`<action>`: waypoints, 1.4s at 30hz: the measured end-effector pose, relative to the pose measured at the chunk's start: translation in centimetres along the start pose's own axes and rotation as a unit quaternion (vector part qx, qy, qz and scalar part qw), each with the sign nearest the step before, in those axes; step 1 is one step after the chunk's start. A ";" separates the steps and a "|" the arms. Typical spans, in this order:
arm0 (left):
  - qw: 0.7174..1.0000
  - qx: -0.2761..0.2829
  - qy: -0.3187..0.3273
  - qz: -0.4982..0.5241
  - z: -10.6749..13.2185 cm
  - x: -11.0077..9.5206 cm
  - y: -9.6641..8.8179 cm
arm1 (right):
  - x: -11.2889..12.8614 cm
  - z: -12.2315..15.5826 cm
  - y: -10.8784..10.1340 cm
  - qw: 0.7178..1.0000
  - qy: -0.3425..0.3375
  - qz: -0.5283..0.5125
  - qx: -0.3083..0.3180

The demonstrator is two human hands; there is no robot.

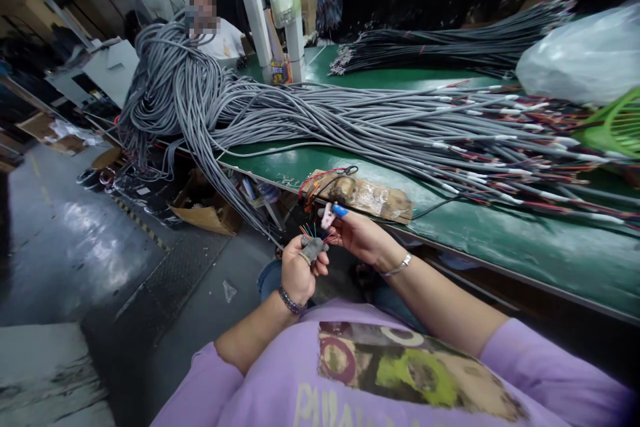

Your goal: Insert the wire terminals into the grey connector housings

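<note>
A big pile of gray cables lay on the green table. Near its edge, the left hand was closed around a gray cable end with thin colored wires poking out. Just beside it, the right hand pinched those wires with taped fingertips. A brown taped board lay on the table behind.
</note>
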State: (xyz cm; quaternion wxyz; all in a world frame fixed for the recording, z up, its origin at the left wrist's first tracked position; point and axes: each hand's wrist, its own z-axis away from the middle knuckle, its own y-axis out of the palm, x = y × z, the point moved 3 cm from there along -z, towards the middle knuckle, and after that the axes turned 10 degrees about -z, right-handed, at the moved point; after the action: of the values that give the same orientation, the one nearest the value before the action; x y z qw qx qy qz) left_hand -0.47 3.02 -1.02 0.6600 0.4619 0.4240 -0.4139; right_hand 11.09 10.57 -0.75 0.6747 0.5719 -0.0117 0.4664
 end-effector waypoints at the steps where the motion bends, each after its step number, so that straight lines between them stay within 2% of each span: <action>1: 1.000 -0.001 0.001 0.002 -0.1 0.0 0.1 | 0.0 0.0 0.0 1.000 -0.010 0.004 -0.005; 4: 1.000 -0.008 -0.004 0.005 -0.2 0.0 0.2 | -0.2 0.0 -0.2 1.000 -0.023 0.003 -0.009; 10: 0.999 -0.013 -0.033 0.014 -0.4 0.2 0.6 | -0.5 -0.3 0.0 0.999 -0.036 0.017 0.026; 14: 0.999 -0.022 -0.031 0.018 -0.5 0.1 0.7 | -0.8 -0.7 0.2 0.999 -0.029 -0.012 0.044; 19: 0.998 -0.035 -0.038 0.021 -0.5 0.4 0.6 | -1.0 -1.3 0.1 0.998 -0.036 -0.054 0.019; 24: 0.999 -0.025 -0.041 0.004 -0.5 0.9 0.4 | -1.1 -1.5 0.2 0.997 -0.061 -0.039 -0.012; 27: 0.999 -0.024 -0.032 -0.005 -0.4 0.9 0.2 | -1.1 -1.0 0.3 0.999 -0.046 -0.023 -0.002; 33: 0.998 -0.012 -0.011 -0.054 0.2 1.0 0.0 | -0.7 0.8 -0.9 0.992 0.073 0.097 0.034; 35: 0.997 -0.004 -0.008 -0.082 0.5 1.3 -0.1 | -0.3 1.2 -1.2 0.984 0.070 0.158 0.043; 39: 0.993 0.022 -0.010 -0.117 0.6 1.9 -0.1 | 0.7 1.8 -0.7 0.960 0.018 0.273 0.065; 42: 0.986 0.072 -0.032 -0.148 0.5 2.4 0.1 | 1.1 2.2 0.0 0.931 -0.012 0.355 0.087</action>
State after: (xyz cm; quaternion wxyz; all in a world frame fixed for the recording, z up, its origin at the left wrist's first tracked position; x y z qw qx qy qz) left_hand 0.44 2.16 -3.12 0.5693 0.4269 0.4353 -0.5515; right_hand 12.81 9.53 0.58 0.4120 0.5926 -0.1816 0.6679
